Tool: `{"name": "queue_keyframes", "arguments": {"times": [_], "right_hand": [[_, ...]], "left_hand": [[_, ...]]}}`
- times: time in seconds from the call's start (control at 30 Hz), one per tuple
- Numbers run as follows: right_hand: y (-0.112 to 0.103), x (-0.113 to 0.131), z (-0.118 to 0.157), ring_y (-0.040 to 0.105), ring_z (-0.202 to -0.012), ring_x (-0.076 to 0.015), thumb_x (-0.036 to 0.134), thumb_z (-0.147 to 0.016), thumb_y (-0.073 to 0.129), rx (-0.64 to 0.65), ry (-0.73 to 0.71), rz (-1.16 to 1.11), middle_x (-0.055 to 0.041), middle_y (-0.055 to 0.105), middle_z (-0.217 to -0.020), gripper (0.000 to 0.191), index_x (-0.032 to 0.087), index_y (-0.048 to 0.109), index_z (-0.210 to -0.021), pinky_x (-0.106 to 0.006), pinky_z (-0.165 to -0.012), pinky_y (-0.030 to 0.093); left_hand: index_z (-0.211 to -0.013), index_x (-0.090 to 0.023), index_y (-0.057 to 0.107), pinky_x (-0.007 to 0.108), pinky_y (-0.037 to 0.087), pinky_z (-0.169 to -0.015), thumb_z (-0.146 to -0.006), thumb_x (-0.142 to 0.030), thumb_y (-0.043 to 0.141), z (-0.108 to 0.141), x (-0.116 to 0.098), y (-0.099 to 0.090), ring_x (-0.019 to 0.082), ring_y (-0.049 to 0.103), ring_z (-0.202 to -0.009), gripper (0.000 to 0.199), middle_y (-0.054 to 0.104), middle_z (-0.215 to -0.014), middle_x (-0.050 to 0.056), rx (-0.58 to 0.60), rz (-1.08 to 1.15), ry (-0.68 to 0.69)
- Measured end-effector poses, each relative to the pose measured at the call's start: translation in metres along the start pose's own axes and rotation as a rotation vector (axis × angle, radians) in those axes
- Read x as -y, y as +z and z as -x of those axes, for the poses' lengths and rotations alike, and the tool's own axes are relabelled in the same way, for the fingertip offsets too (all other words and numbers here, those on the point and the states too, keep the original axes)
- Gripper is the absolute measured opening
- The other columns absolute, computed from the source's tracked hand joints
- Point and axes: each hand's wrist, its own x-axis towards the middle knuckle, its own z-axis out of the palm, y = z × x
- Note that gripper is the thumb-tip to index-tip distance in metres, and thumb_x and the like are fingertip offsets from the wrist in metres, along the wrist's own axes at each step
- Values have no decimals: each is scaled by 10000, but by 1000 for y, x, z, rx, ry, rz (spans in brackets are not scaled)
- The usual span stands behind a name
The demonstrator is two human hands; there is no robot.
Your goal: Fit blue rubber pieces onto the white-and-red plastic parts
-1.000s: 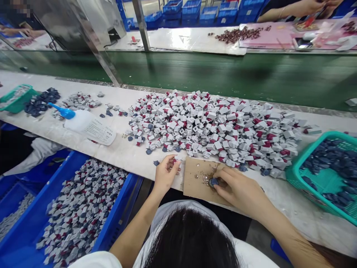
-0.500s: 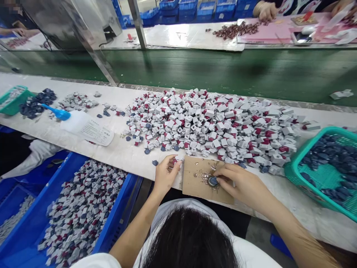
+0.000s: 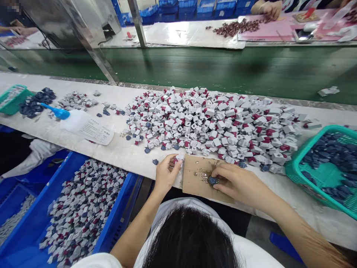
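Note:
My left hand is closed around a small grey-and-dark-red plastic piece, mostly hidden by the fingers, just left of the cardboard. Between the thumb and fingertips of my right hand is a dark blue plastic piece, low over the cardboard sheet. Shiny wet drops and a smear of clear liquid lie on the cardboard beside that piece. Beyond both hands spreads a big pile of grey-and-dark-red pieces. One loose dark blue piece rests left of my left hand.
A green basket of dark blue pieces stands at right. To the left lie a white bottle with a blue nozzle and a blue bin of assembled pieces. Behind runs a green conveyor, with a co-worker's hand across it.
My right hand has lifted the dark blue piece slightly from the round dark spot on the cardboard. My left hand stays put. A white scrap on the conveyor has shifted left.

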Motion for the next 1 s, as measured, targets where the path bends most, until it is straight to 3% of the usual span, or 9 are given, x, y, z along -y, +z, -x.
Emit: {"name": "queue_keyframes", "arguments": {"times": [0.2, 0.33, 0.43, 0.53, 0.67, 0.8, 0.9, 1.0], "right_hand": [[0, 5, -9, 571, -879, -206, 170, -800, 557, 33, -89, 64, -30, 603, -905, 98, 208, 598, -881, -297, -706, 430], [-5, 9, -9, 565, -772, -177, 144, -754, 554, 33, -83, 53, -16, 600, -814, 61, 190, 560, -793, -265, -626, 395], [-14, 6, -3, 550, -708, -144, 130, -768, 516, -17, -64, 4, -3, 587, -776, 73, 197, 545, -760, -238, -583, 378], [-18, 0, 4, 562, -737, -162, 186, -817, 515, -119, -42, 29, -14, 594, -815, 71, 212, 570, -852, -240, -563, 381], [-9, -2, 1, 580, -832, -192, 246, -852, 541, -72, -125, 63, -37, 600, -947, 183, 256, 603, -1024, -276, -641, 436], [3, 2, -7, 576, -806, -194, 215, -841, 542, -42, -140, 95, -43, 594, -884, 117, 223, 629, -918, -281, -637, 429], [4, 1, -5, 561, -786, -179, 181, -834, 504, -142, -138, 141, -37, 586, -842, 96, 196, 599, -831, -261, -602, 399], [-2, -3, 1, 555, -766, -171, 169, -862, 440, -349, -61, 241, -32, 583, -815, 155, 194, 590, -889, -256, -562, 360]], "left_hand": [[-1019, -163, 588, 217, 478, -558, -806, -397, 575, 0, 0, 0, 130, 624, -640, 317, 601, -791, 30, 0, -14, 11], [-1029, -168, 588, 218, 480, -562, -809, -395, 571, 0, 1, 0, 130, 621, -643, 316, 602, -798, 32, 1, -20, 18], [-1029, -173, 592, 222, 480, -567, -810, -399, 568, 0, 2, 1, 135, 617, -658, 316, 605, -801, 35, -4, -48, 23], [-1028, -173, 596, 226, 480, -581, -809, -394, 568, 0, 1, 1, 141, 614, -676, 312, 613, -804, 40, -6, -70, 30], [-1030, -171, 596, 227, 475, -584, -809, -385, 567, 1, 1, 1, 141, 609, -672, 309, 621, -805, 43, -1, -80, 24], [-1034, -172, 596, 229, 476, -588, -811, -394, 563, 1, 1, 1, 142, 610, -672, 316, 622, -805, 42, -1, -81, 28], [-1032, -174, 597, 227, 473, -581, -810, -397, 565, 1, 1, 1, 141, 610, -663, 316, 622, -799, 38, -3, -92, 30], [-1031, -175, 598, 222, 470, -574, -814, -394, 563, 1, 0, 1, 140, 612, -663, 310, 627, -799, 38, -1, -104, 32]]}}
